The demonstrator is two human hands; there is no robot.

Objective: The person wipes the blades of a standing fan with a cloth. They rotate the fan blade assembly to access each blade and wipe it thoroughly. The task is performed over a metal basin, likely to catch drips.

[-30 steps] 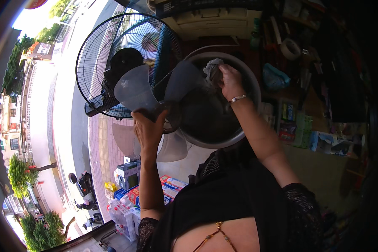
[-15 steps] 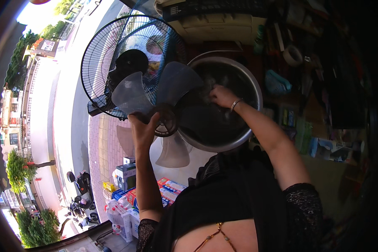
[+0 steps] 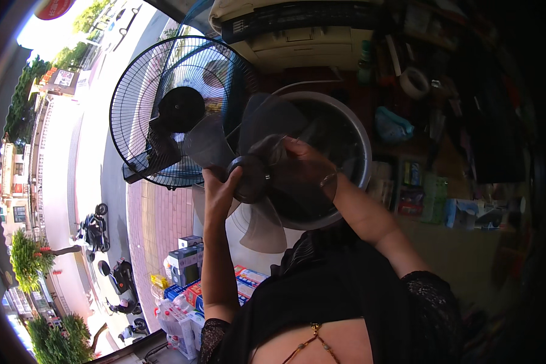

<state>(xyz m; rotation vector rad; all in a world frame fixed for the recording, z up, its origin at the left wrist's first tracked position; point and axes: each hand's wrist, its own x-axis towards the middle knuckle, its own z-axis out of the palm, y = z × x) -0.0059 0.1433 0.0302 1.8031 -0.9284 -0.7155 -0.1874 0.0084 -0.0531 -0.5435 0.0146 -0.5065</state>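
My left hand (image 3: 220, 193) grips a grey, see-through fan blade (image 3: 264, 227) at its edge beside the dark round hub (image 3: 250, 179), holding it up in front of me. My right hand (image 3: 309, 159) is closed on a crumpled greyish cloth (image 3: 268, 147) against the blades, next to the hub. One blade partly covers this hand and wrist. Under and behind the blades sits a wide metal basin (image 3: 366, 145) with dark water in it.
A standing fan (image 3: 179, 109) with an open black cage stands at the far left. A cream printer-like machine (image 3: 303, 45) is at the back. Boxes (image 3: 185, 264) and packages lie at lower left. Tape (image 3: 414, 83) and a blue bag (image 3: 393, 124) lie right of the basin.
My right hand has come out of the basin with the cloth and moved left to the blades. The blade set has turned and shifted slightly right in my left hand.
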